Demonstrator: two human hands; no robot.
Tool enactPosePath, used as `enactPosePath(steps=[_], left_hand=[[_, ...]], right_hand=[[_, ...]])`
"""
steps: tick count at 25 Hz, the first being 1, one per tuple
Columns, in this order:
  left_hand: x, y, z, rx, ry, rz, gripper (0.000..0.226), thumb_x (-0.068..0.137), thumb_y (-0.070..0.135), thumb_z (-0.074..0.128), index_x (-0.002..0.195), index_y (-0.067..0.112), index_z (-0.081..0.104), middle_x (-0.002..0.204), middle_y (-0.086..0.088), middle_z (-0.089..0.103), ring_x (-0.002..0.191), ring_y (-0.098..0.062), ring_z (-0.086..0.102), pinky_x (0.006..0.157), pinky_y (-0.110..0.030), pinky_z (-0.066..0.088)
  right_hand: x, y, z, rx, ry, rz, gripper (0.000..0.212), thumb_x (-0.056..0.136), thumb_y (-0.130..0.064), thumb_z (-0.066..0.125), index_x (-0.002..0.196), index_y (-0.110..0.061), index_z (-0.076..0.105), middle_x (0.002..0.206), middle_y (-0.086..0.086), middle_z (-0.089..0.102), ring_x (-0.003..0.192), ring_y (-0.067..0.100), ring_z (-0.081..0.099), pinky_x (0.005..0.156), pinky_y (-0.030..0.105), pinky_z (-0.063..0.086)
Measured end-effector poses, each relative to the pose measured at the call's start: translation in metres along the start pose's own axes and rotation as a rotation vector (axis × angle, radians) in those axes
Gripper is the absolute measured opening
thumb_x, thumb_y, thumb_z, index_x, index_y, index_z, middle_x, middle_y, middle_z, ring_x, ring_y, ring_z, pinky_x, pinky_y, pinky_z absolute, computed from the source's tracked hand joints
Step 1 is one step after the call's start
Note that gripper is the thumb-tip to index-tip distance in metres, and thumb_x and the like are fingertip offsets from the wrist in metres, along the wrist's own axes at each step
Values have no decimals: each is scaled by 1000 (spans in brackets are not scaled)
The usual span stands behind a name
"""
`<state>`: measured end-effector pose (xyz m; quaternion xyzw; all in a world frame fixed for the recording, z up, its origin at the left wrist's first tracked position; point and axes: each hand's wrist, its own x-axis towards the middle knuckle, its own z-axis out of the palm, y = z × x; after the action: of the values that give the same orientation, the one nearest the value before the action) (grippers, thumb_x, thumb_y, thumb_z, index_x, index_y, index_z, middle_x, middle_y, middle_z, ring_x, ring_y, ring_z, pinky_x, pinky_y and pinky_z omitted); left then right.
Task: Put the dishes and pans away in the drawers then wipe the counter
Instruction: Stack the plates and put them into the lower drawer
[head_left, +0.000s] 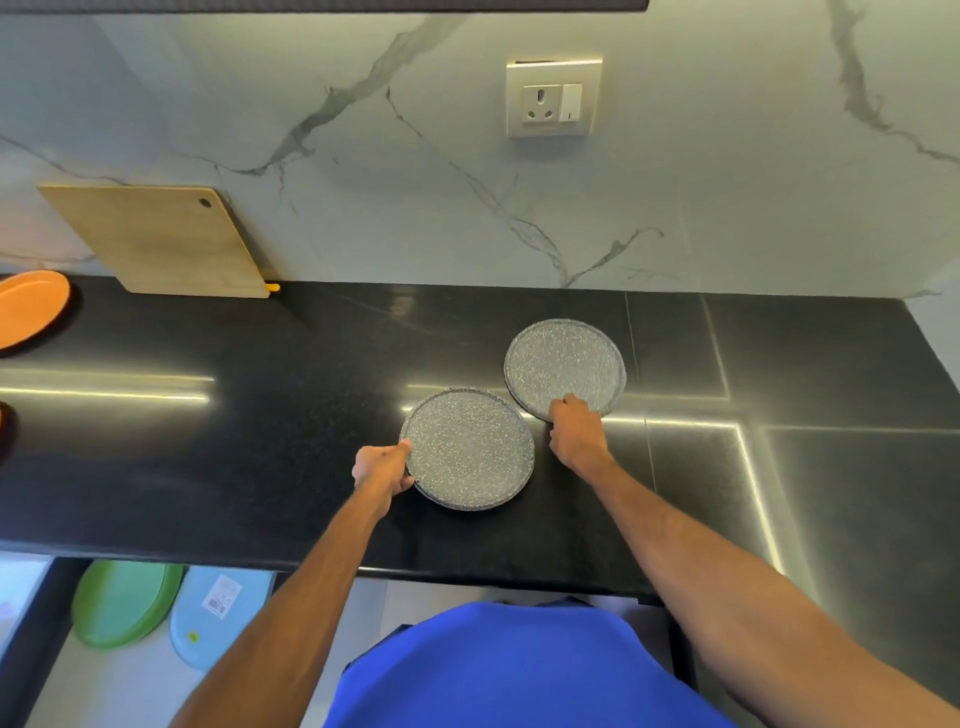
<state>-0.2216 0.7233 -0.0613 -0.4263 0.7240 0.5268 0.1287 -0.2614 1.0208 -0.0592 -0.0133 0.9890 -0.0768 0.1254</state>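
Note:
Two grey speckled plates lie flat on the black counter (260, 441). My left hand (382, 466) grips the left rim of the nearer plate (470, 449), thumb on top. The farther plate (563, 364) sits just behind and to the right; my right hand (576, 431) pinches its front rim. The two plates nearly touch. Below the counter edge at the left, an open drawer (31, 639) holds a green plate (122, 603) and a light blue plate (218, 618) with a barcode sticker.
An orange plate (31, 306) lies at the counter's far left. A wooden cutting board (161, 239) leans on the marble wall behind it. A wall socket (553, 98) sits above the plates. The counter turns a corner at the right.

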Motion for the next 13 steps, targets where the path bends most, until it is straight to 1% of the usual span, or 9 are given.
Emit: enactPosePath(steps=[2,4,6,8,11,13], left_hand=[[1,-3,-2,-31,-3,-16,22,93,27,73,89,6,74,89,-11,73,69,-17,66,68,-34,64],[1,-3,-5,-58,-24,-28,20,93,24,73,88,5,73,90,-12,73,75,-20,67,70,-35,64],[1,-5,-8,-81,-36,-42,19,93,23,74,89,4,73,88,-12,72,74,-19,65,71,-36,64],[0,-9,-12,-80,-45,-44,20,92,23,74,89,3,73,86,-12,70,71,-18,62,72,-35,63],[1,-14,-21,-84,-59,-45,19,92,21,74,89,2,73,87,-13,70,72,-18,61,71,-34,63],[-1,-17,-28,-87,-73,-47,16,90,16,75,91,1,73,86,-13,71,67,-16,59,66,-31,61]], right_hand=[[-7,-6,5,-14,-9,2,26,94,-8,66,119,-8,63,119,12,63,109,29,63,91,40,53],[-13,-11,6,14,-27,15,20,95,-5,60,114,-6,65,115,13,66,105,30,65,88,39,54],[-18,-12,8,26,-53,4,19,93,-5,60,111,-4,66,111,14,67,102,31,67,85,39,54],[-28,-14,11,52,-59,10,18,90,-6,61,107,-4,66,107,13,68,96,29,66,79,37,53],[-41,-23,15,110,0,-7,14,85,-8,59,98,-5,63,96,8,62,81,24,57,68,33,45],[-46,-35,10,153,47,-48,8,84,-11,57,91,-8,58,88,4,54,76,20,51,64,28,38]])
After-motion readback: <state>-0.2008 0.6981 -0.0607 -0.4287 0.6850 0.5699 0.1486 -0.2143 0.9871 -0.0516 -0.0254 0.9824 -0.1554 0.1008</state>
